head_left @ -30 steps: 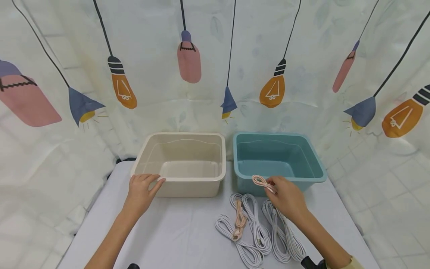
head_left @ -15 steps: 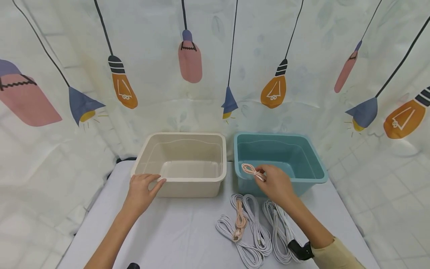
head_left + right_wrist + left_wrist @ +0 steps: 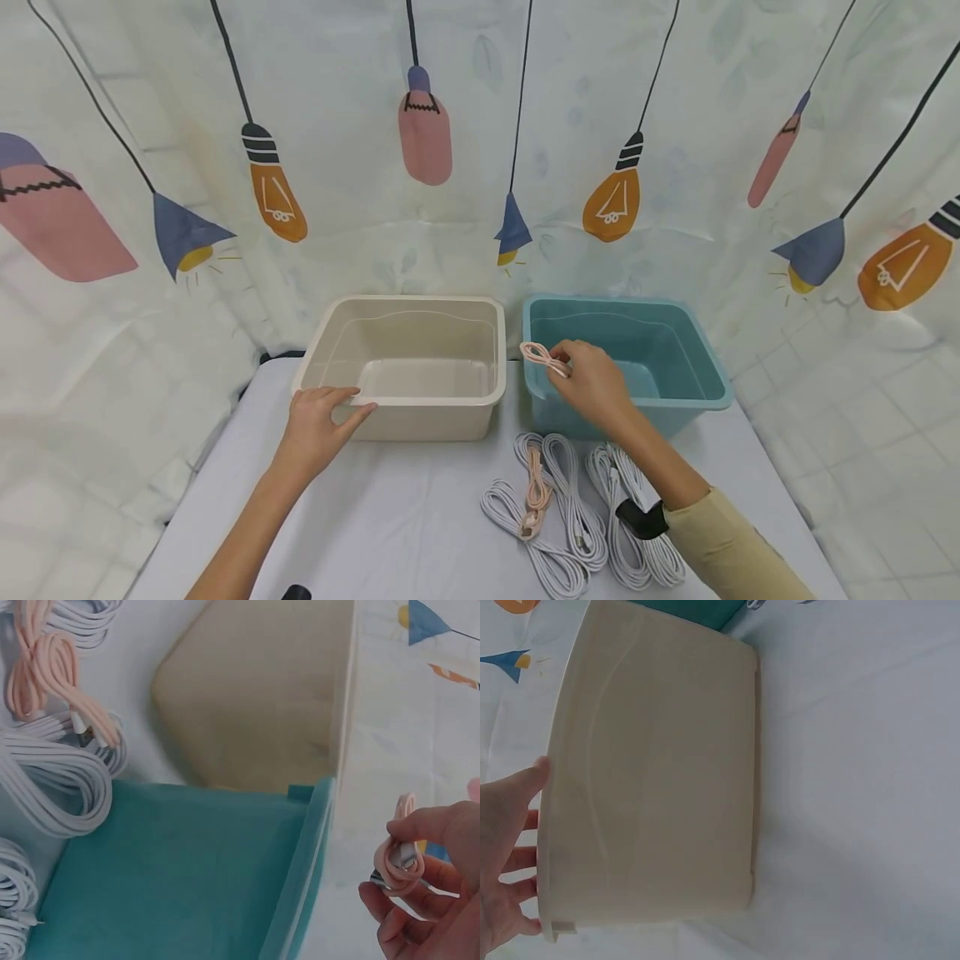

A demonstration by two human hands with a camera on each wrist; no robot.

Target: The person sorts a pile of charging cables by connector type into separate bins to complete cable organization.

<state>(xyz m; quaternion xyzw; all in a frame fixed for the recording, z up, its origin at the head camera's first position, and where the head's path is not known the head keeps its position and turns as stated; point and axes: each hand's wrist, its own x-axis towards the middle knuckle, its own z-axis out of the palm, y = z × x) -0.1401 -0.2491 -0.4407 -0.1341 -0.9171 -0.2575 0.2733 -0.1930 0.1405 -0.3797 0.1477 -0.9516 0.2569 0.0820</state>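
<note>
My right hand (image 3: 590, 383) pinches a coiled peach charging cable (image 3: 542, 357) above the left front corner of the teal bin (image 3: 708, 392). The right wrist view shows the bundled cable (image 3: 399, 866) between thumb and fingers, with a metal plug at its side. My left hand (image 3: 315, 429) rests at the front rim of the beige bin (image 3: 427, 421), fingers spread along it. In the left wrist view, the left hand's thumb (image 3: 531, 778) lies at the rim, and the other fingers are partly hidden behind it.
In front of the teal bin, several coiled white cables (image 3: 577, 517) lie on the white-covered table (image 3: 420, 517). A second peach cable (image 3: 537, 483) lies on top of them. Behind both bins hangs a lamp-patterned curtain (image 3: 465, 242).
My right hand has moved up and to the left with the peach cable, from the teal bin's front toward the space between the bins. The left hand has stayed at the beige rim.
</note>
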